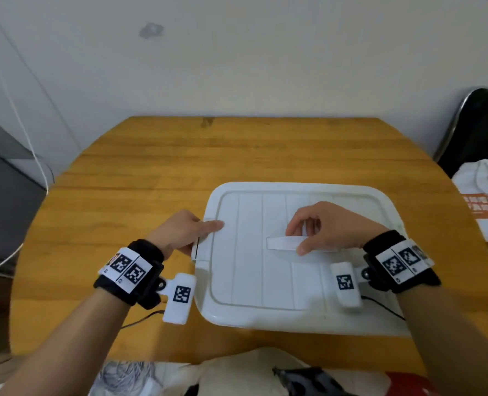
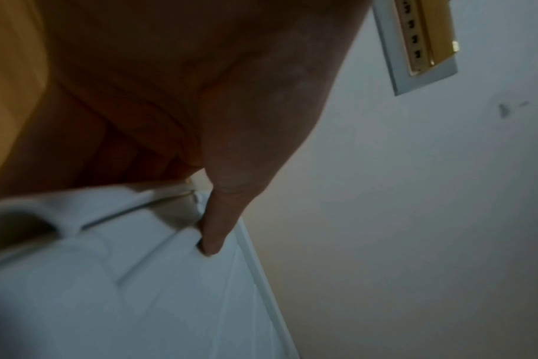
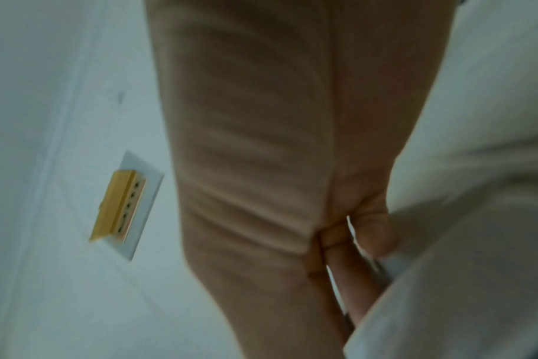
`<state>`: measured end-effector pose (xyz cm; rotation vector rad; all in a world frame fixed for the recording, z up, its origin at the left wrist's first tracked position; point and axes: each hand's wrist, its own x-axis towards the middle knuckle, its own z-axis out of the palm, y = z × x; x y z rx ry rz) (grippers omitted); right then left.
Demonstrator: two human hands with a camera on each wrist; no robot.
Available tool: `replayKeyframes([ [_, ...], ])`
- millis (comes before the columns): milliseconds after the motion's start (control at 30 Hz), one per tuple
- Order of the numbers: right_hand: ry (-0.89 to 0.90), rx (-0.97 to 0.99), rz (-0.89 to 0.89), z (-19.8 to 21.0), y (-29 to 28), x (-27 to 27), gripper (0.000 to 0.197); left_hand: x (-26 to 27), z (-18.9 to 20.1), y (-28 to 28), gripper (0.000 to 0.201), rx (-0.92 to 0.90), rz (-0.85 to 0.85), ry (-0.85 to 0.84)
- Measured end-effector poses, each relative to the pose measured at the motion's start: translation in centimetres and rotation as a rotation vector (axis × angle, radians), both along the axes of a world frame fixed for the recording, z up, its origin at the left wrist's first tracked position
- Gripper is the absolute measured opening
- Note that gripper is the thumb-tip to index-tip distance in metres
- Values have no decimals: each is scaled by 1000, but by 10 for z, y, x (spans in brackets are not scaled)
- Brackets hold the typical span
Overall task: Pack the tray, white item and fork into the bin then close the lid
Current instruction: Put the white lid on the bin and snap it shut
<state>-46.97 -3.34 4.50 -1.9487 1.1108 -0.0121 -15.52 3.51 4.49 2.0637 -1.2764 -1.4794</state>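
the white bin sits on the wooden table, right of centre and near the person, with its lid lying flat over the top. the tray, white item and fork are not in sight anywhere; my guess is they are already inside, but the lid hides the contents, so that cannot be confirmed

the step in hand looks like the last one, closing the lid. the left hand is at the lid's left edge, thumb laid out on top of the rim and the other fingers curled round the side clip there, gripping it; the left wrist view shows the thumb pressed onto the white edge. the right hand is over the middle of the lid, fingers and thumb curled round the flat handle, holding it; the right wrist view shows fingertips tucked against white plastic

whether the left clip is already snapped down is too blurred to tell. the next move probably calls for keeping the lid steady by the handle while the left clip is pressed home, then checking the right side, which the right forearm covers. a lid seated slightly crooked could leave one clip refusing to catch
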Motion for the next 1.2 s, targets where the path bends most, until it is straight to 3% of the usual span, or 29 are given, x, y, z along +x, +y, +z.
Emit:
replayKeyframes([
  [233,-151,-27,-66,-10,7,-10,29,-13,-1,-2,58,-109,-43,-179],
  [433,-125,-30,-87,-2,7,-9,33,-13,3,-5,56,-73,-57,-209],
  [567,-163,-73,-287,9,5,-28,26,-15,4,-7,57,-66,-74,-248],
  [633,-97,-192,-424,13,4,-46,27,-18,4,-7,58,-71,-80,-281],
  [700,63,-233,-550,17,3,-67,41,-21,4,-8,57,-69,-74,-296],
  [766,253,-154,-641,18,3,-87,61,-23,6,-8,54,-55,-71,-311],
  [833,389,-66,-695,17,2,-104,67,-23,7,-9,51,-37,-63,-307],
  [1000,386,258,-845,18,12,-119,73,-19,7,-9,49,-10,-33,-263],
  [1100,383,246,-904,16,12,-127,72,-20,7,-8,48,-10,-17,-247],
  [1200,413,186,-885,20,10,-127,52,-22,8,-8,48,-8,-7,-253],
])
